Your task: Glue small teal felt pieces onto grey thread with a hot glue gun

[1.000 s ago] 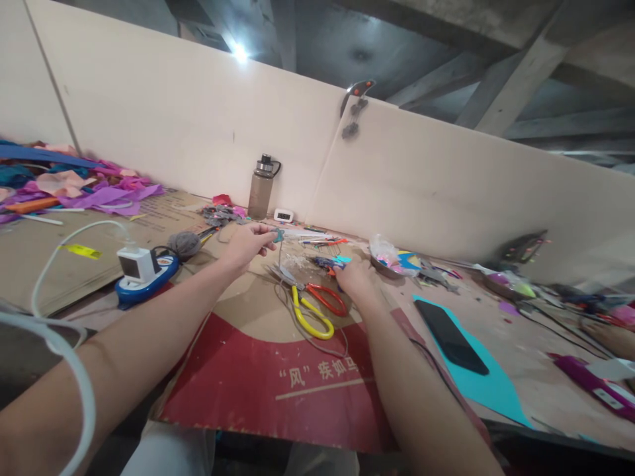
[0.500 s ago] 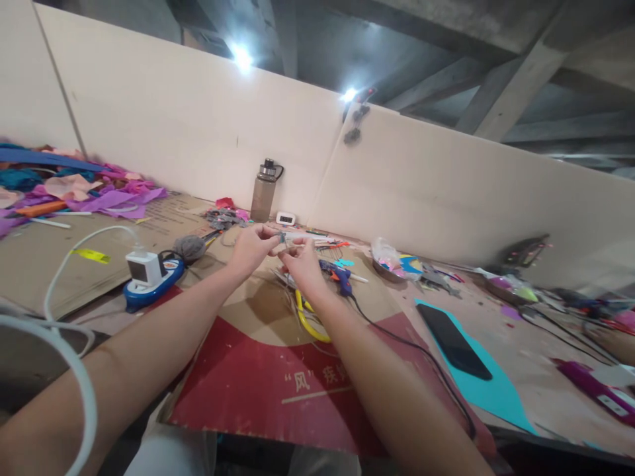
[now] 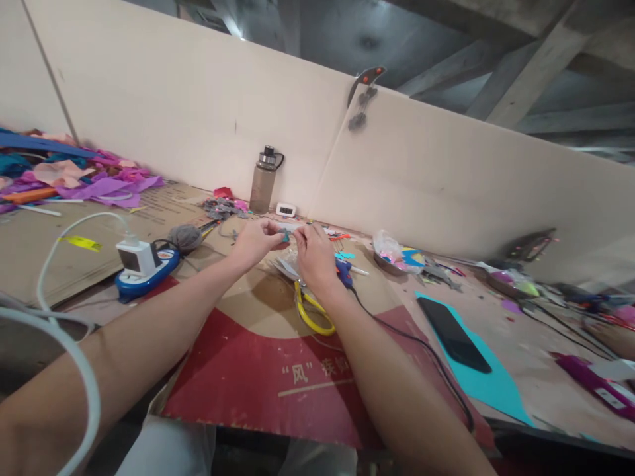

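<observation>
Above the cardboard, my left hand [image 3: 258,239] pinches a small teal-grey piece [image 3: 284,236], too small to name, between thumb and fingertips. Close on its right, my right hand [image 3: 316,254] has its fingers pressed together at the piece's edge. What those fingertips hold, if anything, is hidden. Beneath my right wrist lie yellow-handled pliers or cutters [image 3: 313,316], their jaws not plainly seen. A blue glue gun [image 3: 343,271] rests just right of my right hand, partly covered by it, with its black cord running toward the front edge.
A blue power strip [image 3: 147,276] with a white plug and a ball of grey yarn [image 3: 185,237] lie left. Behind stand a bottle [image 3: 262,185] and a small clock [image 3: 286,210]. To the right are a bowl [image 3: 389,266] of scraps and a phone [image 3: 454,334] on turquoise sheet.
My right hand has turned and risen slightly, its fingers now more upright beside the small piece. My left hand keeps its pinch. The camera view has tilted down a little.
</observation>
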`<control>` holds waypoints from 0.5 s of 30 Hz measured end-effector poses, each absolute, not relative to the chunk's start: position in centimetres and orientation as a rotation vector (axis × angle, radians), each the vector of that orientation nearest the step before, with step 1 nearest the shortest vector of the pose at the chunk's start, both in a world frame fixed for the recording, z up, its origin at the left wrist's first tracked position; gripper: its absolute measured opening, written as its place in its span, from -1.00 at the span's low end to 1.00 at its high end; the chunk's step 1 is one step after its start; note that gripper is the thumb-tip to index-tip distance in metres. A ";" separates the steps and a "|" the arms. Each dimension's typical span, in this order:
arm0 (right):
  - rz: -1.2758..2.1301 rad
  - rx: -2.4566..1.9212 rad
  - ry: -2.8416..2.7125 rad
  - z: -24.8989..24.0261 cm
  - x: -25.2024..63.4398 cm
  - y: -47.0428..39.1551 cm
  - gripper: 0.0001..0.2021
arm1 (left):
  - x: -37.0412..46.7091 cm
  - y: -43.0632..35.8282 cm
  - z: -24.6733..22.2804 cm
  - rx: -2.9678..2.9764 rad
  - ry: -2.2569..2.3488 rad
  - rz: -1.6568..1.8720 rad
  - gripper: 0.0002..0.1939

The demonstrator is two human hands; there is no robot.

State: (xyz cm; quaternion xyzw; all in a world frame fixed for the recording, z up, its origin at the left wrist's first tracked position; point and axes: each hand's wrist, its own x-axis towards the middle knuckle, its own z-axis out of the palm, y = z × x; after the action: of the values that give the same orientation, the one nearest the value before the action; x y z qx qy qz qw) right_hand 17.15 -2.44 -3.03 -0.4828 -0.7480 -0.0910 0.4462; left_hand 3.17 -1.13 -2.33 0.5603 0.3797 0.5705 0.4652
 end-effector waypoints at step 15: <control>-0.214 -1.422 -1.923 -2.6 17.2 -2.1 -0.69 | 3.5 -1.3 -2.7 1.510 0.866 1.281 -0.83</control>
State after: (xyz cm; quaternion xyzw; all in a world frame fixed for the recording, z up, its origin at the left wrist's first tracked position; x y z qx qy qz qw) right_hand 17.17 -2.06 -2.62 -0.5522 -0.7466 -0.0829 0.3617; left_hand 3.53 -1.33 -2.70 0.6164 0.3536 0.5228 0.4709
